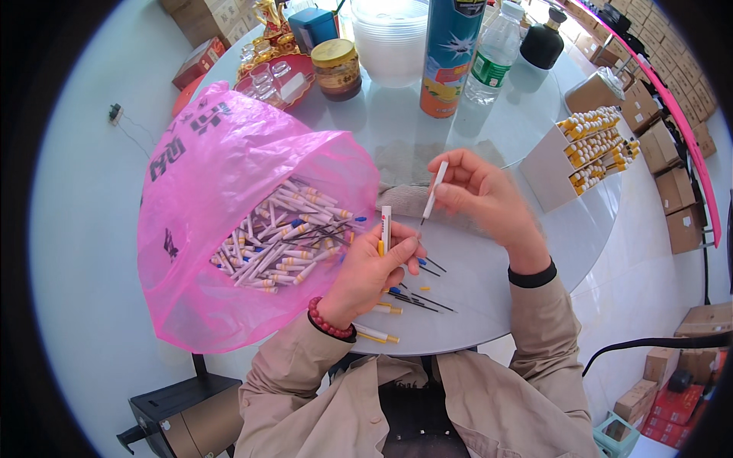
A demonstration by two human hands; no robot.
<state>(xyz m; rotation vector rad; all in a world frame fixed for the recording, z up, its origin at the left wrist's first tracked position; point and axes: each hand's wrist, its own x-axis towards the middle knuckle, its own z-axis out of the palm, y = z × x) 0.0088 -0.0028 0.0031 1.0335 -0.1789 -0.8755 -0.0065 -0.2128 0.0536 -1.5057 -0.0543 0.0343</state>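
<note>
My left hand (pixel 372 273) is closed around a white pen barrel (pixel 386 224) that stands upright, with yellow showing beside it. Pinched between the fingertips of my right hand (pixel 489 195) is a slim white pen part (pixel 435 189), tilted, a thin dark tip pointing down from it. Dark refills (pixel 416 301) lie on the table below my hands, some with blue ends. White and yellow pens (pixel 376 333) rest by the front edge, partly under my left wrist. Left of that hand, a pink plastic bag (pixel 191 282) gapes around a heap of white pen parts (pixel 282 240).
A white box (pixel 551 169) of yellow pens with white ends stands at the right of the glass table (pixel 477 324). Behind are a grey cloth (pixel 405 200), spray can (pixel 450 61), water bottle (pixel 492 57), stacked plastic tubs (pixel 391 46), jar (pixel 337 70) and red tray (pixel 299 70).
</note>
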